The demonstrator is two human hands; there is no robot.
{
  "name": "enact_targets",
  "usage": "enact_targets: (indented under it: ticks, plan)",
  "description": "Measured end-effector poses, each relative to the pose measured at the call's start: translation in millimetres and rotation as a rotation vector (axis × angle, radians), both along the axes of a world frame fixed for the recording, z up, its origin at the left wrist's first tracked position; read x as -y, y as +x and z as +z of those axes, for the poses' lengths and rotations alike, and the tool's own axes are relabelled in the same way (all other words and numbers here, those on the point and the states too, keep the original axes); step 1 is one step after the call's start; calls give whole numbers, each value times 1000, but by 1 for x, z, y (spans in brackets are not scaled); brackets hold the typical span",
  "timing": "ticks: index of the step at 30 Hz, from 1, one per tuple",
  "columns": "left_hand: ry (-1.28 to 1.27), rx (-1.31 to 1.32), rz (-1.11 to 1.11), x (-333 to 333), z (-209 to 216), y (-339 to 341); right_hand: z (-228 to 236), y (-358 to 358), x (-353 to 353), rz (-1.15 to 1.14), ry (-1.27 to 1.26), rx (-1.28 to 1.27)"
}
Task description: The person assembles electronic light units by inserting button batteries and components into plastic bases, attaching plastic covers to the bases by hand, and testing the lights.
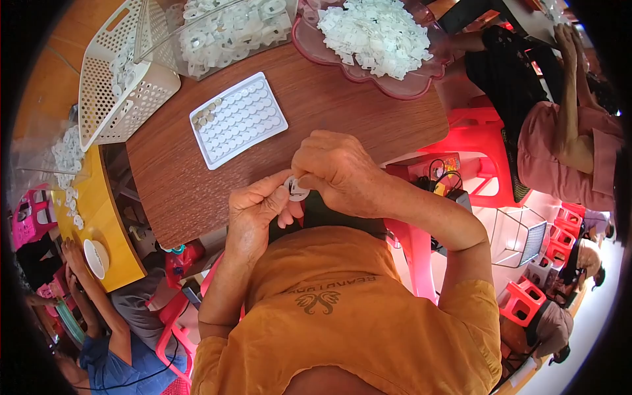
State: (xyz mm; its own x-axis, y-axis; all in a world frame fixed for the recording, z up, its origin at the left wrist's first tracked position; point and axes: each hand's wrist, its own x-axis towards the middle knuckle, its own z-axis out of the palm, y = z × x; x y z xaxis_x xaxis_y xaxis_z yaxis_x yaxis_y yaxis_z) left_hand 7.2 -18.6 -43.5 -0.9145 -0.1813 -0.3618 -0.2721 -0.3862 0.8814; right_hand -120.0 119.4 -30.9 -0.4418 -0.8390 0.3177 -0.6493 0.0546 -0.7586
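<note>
Just in front of my body, my left hand [250,214] pinches a small round white plastic piece [297,192] with a dark mark on it, between thumb and fingers. My right hand [339,168] is closed at the same piece from the other side, its fingertips touching the upper edge. Whether those fingertips hold anything smaller is hidden. Beyond my hands a shallow white tray [260,130] with rows of round pockets lies slanted on the brown table [368,118]. Several small coin-like metal discs [207,113] sit in its left corner.
Past the tray stand a clear bin of white plastic parts [230,39] and a pink scalloped dish [401,89] heaped with small whitish pieces [372,33]. A perforated white basket [148,99] tilts at the left. Other people sit on both sides, near red stools [484,158].
</note>
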Motion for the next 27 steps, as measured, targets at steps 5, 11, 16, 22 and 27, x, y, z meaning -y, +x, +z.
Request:
enact_targets:
  ticks: [5,11,16,22,27]
  plan:
    - [10,-9,7,0,-2,0,-2,1,1,0,5,11]
    - [9,-5,14,-1,-3,0,0,3,0,-3,12,2]
    - [5,17,8,-2,-6,1,-2,6,1,5,24,-45]
    - [8,-9,-38,1,-5,1,-1,4,-2,43,59,-20]
    - [15,-3,-28,1,-5,0,-1,5,-2,21,32,-11]
